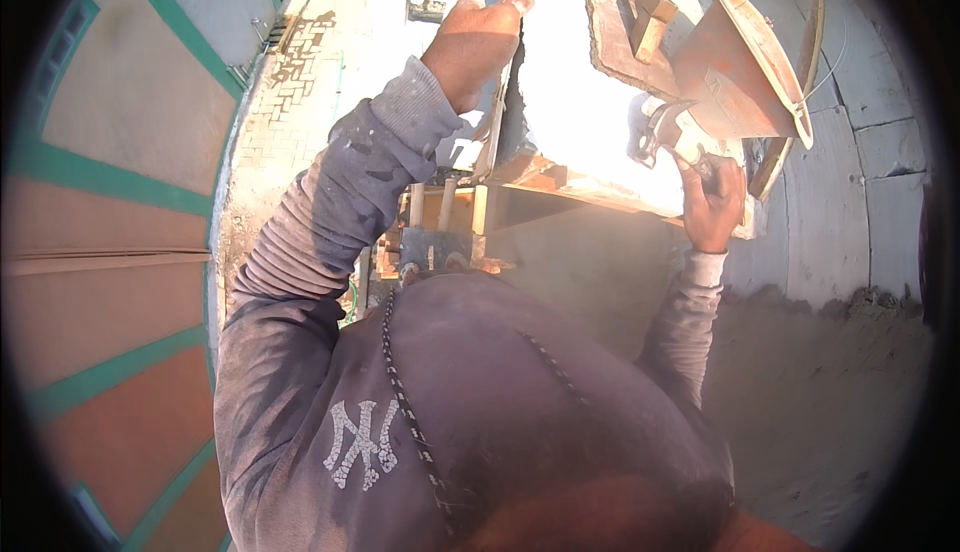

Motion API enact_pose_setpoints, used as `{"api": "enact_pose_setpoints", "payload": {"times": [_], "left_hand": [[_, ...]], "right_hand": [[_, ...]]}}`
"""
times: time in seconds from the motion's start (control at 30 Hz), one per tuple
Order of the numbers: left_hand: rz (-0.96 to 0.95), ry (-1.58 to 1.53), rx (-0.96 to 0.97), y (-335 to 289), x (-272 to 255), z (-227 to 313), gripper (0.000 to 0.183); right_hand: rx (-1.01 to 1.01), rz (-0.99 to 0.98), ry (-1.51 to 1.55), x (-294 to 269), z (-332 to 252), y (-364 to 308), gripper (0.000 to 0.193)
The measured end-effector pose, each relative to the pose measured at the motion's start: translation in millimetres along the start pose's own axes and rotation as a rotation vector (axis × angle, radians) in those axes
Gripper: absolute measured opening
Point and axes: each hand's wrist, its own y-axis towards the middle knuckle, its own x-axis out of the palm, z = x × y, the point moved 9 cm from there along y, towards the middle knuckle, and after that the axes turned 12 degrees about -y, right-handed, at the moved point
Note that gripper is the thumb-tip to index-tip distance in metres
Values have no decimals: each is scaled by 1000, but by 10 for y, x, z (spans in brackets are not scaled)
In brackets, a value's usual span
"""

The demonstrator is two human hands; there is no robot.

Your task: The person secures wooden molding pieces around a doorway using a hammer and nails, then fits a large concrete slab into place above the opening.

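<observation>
My left hand is raised at the top centre, its fingers closed beside the upright edge of a thin wooden board. What those fingers hold, if anything, is hidden. Over to the right, my right hand is wrapped round a hammer, whose dark metal head with a curved claw points away from me. The hammer lies over a brightly sunlit pale surface, where glare washes out detail. Just beyond the hammer, an orange, mortar-stained bucket leans on its side with its wide rim facing right.
Rough wooden pieces lie beside the bucket. Below the pale surface runs a timber edge, with wooden posts beneath my left arm. A wall with green bands stands at left, and grey panels at right.
</observation>
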Motion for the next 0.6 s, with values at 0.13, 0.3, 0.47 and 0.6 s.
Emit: {"api": "enact_pose_setpoints", "payload": {"times": [0.13,0.3,0.47,0.6], "left_hand": [[235,238,-143,622,162,-301,39],[-450,1721,363,658,579,-440,30],[221,834,192,787,-95,-523,62],[319,1046,217,1157,-364,-664,29]], "right_hand": [[3,2,11,-5,-6,15,34],[12,19,-16,-27,88,-28,36],[-10,45,5,-49,80,-14,36],[-39,75,16,13,48,9,36]]}}
